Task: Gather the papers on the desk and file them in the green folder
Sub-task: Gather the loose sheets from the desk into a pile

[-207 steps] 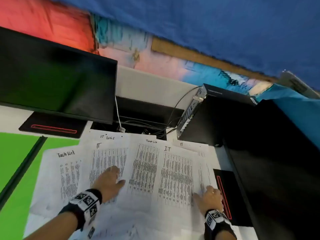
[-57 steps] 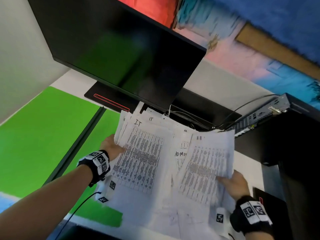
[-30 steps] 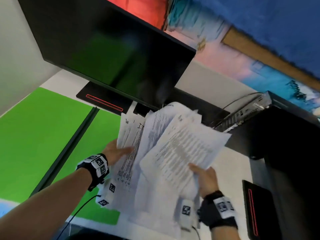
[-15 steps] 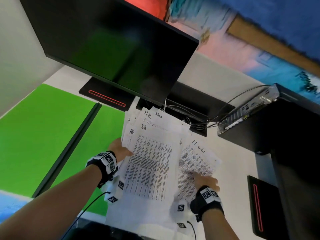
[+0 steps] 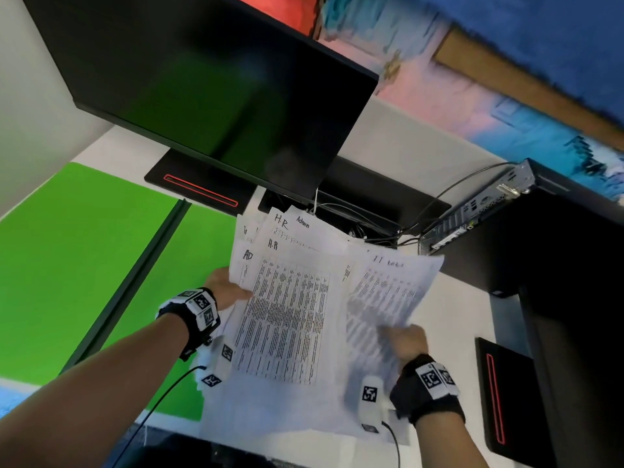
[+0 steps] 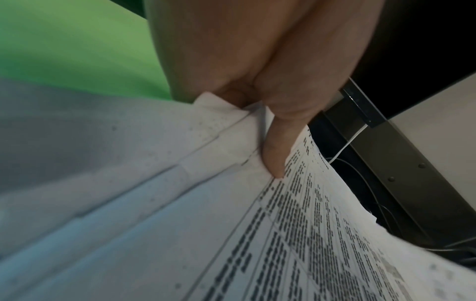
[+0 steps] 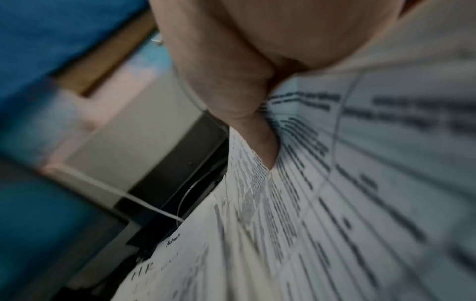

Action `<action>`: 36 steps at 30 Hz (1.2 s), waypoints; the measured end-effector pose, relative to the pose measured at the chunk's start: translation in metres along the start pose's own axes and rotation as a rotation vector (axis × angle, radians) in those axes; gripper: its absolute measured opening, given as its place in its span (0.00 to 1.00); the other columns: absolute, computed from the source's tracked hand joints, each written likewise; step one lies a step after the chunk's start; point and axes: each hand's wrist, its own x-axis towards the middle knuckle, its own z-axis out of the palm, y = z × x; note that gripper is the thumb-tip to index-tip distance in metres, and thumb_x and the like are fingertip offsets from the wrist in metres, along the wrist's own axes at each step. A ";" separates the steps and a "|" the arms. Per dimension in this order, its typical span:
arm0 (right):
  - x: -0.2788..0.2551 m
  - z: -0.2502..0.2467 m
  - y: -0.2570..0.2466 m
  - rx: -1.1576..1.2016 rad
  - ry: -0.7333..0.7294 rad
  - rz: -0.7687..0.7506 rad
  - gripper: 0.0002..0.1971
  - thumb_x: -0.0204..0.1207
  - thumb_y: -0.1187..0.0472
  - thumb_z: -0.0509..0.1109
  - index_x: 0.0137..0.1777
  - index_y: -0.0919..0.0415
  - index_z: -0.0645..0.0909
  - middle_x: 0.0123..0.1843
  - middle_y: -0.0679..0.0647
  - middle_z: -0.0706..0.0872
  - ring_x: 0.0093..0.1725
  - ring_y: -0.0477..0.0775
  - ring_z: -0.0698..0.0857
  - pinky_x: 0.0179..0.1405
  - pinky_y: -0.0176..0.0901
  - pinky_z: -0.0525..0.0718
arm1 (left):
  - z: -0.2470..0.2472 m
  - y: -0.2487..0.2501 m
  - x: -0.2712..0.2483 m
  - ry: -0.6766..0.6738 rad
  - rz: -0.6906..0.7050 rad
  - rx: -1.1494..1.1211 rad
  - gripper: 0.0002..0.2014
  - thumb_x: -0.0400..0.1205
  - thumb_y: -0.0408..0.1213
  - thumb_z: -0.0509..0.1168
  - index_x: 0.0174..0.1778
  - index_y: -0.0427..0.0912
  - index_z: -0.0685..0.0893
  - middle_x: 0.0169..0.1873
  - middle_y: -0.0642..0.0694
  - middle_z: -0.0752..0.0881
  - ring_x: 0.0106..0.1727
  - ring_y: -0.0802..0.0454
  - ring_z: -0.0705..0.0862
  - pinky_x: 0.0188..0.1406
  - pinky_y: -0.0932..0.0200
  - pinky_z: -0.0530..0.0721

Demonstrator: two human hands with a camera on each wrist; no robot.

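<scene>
- While held above the worktop (image 5: 462, 298), the papers (image 5: 287, 319) read "H.R", "Admin", "AD"; long axis runs near-to-far.
- Left hand (image 5: 225, 288) grip: pinching left edge.
- Right hand (image 5: 407, 342) grip: pinching right sheets.

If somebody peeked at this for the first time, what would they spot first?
Probably the messy bunch of papers in the middle, gripped by the left hand on one side and the right hand on the other. Next, the bright green folder lying open on the desk to the left. Above them hangs a big dark monitor.
</scene>
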 end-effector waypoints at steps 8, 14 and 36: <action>-0.038 -0.102 -0.055 0.189 0.481 -0.350 0.16 0.76 0.63 0.76 0.59 0.74 0.86 0.55 0.70 0.90 0.54 0.57 0.87 0.52 0.45 0.78 | 0.002 -0.001 0.000 0.028 0.011 -0.031 0.23 0.75 0.26 0.76 0.67 0.38 0.85 0.66 0.37 0.88 0.68 0.38 0.85 0.66 0.46 0.82; -0.034 -0.095 -0.057 0.476 0.119 -0.330 0.15 0.69 0.60 0.81 0.53 0.66 0.88 0.48 0.61 0.92 0.44 0.57 0.89 0.50 0.52 0.87 | 0.006 0.004 -0.004 -0.002 0.037 -0.065 0.21 0.79 0.35 0.74 0.69 0.39 0.84 0.66 0.37 0.87 0.68 0.38 0.84 0.65 0.47 0.81; -0.003 -0.004 -0.003 0.667 -0.450 -0.182 0.47 0.58 0.45 0.86 0.75 0.67 0.76 0.67 0.61 0.88 0.64 0.60 0.89 0.62 0.51 0.86 | 0.022 0.084 -0.064 -0.367 0.378 -0.205 0.27 0.73 0.22 0.77 0.69 0.40 0.83 0.62 0.45 0.90 0.62 0.51 0.90 0.56 0.60 0.88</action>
